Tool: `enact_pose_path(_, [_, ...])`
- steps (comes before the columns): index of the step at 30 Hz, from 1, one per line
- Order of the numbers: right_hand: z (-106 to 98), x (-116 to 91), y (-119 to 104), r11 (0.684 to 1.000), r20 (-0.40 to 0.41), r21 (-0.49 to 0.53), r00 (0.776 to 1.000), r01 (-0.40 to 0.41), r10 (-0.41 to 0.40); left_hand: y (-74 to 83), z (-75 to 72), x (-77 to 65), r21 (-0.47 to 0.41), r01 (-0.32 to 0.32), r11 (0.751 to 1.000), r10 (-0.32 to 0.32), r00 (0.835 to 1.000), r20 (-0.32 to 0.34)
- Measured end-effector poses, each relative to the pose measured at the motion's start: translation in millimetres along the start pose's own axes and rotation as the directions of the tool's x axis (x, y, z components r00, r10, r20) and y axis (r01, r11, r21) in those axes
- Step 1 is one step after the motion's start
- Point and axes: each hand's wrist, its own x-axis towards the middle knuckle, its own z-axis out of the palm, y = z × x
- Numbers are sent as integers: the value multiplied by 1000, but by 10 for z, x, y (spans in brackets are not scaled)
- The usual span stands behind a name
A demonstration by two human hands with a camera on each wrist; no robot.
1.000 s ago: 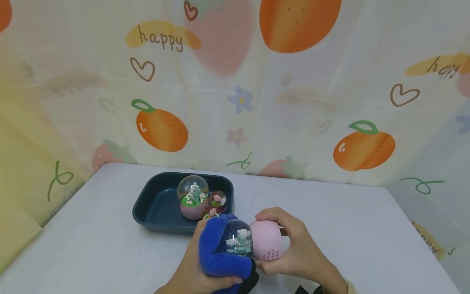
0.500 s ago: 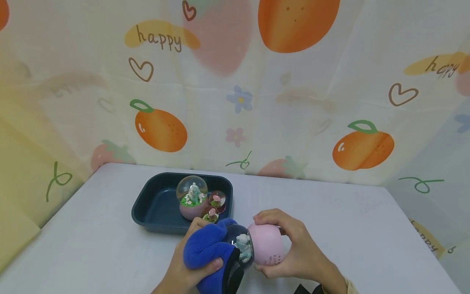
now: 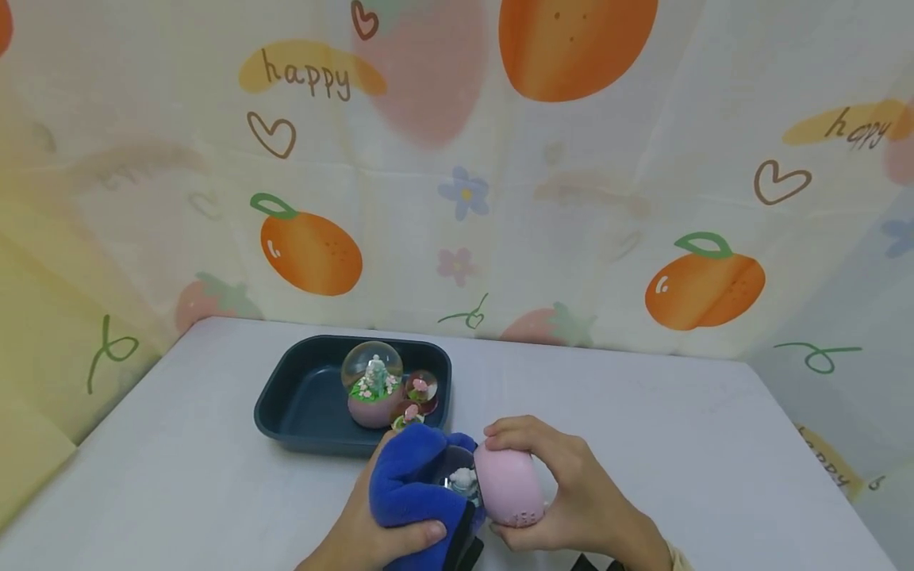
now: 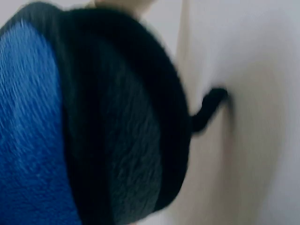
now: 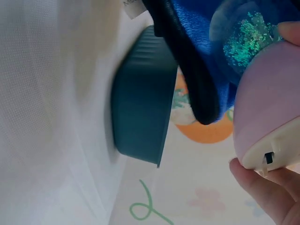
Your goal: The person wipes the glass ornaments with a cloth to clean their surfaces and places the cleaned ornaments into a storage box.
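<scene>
A snow globe with a pink base (image 3: 508,485) is held tipped on its side over the front of the table. My right hand (image 3: 574,488) grips its base, thumb below and fingers on top. With my left hand (image 3: 371,535) I hold a blue plush cloth (image 3: 408,480) with black trim, wrapped about the clear dome. A white figure inside shows through the part left uncovered. Green glitter (image 5: 251,42) shines in the dome in the right wrist view, where the cream underside (image 5: 276,145) of the base shows too. The cloth's black edging (image 4: 136,112) fills much of the left wrist view.
Behind my left hand stands a dark teal tray (image 3: 300,408). In it are a larger snow globe (image 3: 374,388) and two small globes, one behind (image 3: 421,388) and one nearer (image 3: 409,415). A printed fabric backdrop (image 3: 400,198) rises behind the white table (image 3: 635,412).
The cloth slid left off part of the dome, then came back right over it. The globe has shifted slightly left and down, its base turning so the printed letters face lower.
</scene>
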Motion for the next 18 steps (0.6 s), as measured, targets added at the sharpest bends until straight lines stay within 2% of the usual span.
enact_pose_path(3, [2, 16, 1, 999, 0, -12, 999, 36, -36, 19, 12, 0, 65, -102, 993, 106, 993, -58])
enact_pose_path(6, [3, 35, 11, 996, -1, -17, 996, 93, -93, 46, 28, 3, 86, -126, 988, 135, 985, -110])
enact_pose_path(10, [-1, 54, 15, 988, -1, -16, 988, 152, -152, 77, 47, -2, 72, -50, 996, 63, 980, -187])
enact_pose_path(14, [-19, 65, 2, 986, -2, 10, 986, 164, -164, 76, 56, -7, 46, 10, 999, 4, 951, -308])
enact_pose_path(16, [-28, 77, -6, 984, -6, 35, 985, 172, -172, 75, 53, -1, 19, 5, 1000, 2, 933, -359])
enact_pose_path(18, [-37, 87, -15, 984, -11, 58, 986, 168, -167, 68, 38, 9, -22, -18, 1000, 8, 931, -365])
